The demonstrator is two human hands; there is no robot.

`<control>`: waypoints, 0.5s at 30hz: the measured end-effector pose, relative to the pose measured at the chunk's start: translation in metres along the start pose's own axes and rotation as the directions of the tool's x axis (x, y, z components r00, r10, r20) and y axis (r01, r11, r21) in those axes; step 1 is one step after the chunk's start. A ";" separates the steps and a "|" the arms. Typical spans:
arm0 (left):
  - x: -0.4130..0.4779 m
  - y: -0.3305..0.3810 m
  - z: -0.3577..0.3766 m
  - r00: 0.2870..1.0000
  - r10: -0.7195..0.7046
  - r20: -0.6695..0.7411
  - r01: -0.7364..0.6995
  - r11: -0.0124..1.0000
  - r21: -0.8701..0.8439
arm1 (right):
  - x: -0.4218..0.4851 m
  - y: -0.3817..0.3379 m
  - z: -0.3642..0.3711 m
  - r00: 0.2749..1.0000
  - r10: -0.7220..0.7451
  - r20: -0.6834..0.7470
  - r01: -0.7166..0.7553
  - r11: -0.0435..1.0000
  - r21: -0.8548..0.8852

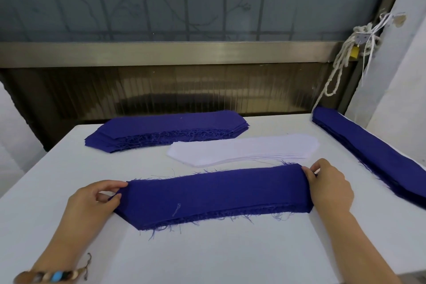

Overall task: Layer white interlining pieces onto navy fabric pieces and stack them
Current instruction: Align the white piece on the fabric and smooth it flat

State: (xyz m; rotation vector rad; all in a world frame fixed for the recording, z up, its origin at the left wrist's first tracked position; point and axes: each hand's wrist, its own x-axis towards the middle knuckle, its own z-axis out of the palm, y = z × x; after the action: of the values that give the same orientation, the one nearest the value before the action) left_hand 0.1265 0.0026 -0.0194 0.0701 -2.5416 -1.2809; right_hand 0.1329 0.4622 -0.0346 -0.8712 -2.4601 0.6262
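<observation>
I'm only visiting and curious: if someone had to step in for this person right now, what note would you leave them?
Left hand: grips the left end of the front navy fabric.
Right hand: grips its right end.
The fabric lies flat on the table and seems to be several layers.
Behind it sits the white interlining stack. The back navy stack is far left, and the right navy stack lies along the right edge.
Done: I cannot tell how many are layered.
Left: no white piece lies on the front fabric yet. Lay interlining on it, then stack.
</observation>
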 end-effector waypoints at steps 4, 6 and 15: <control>0.003 -0.003 0.002 1.000 0.024 0.002 -0.024 1.000 0.002 | 0.001 0.001 0.001 1.000 0.003 0.002 -0.003 1.000 0.005; 0.004 -0.004 0.003 0.999 0.042 -0.013 -0.042 0.999 0.004 | 0.002 0.002 0.000 1.000 0.006 0.008 -0.006 1.000 0.015; 0.003 -0.004 0.004 0.983 0.176 -0.058 -0.169 0.980 0.110 | -0.001 -0.004 -0.003 0.982 -0.173 -0.080 0.180 0.980 0.084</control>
State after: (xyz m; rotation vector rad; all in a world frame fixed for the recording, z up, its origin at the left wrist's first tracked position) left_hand 0.1218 0.0029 -0.0246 -0.0819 -2.4943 -1.0628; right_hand 0.1339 0.4597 -0.0306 -0.6206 -2.3900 0.6264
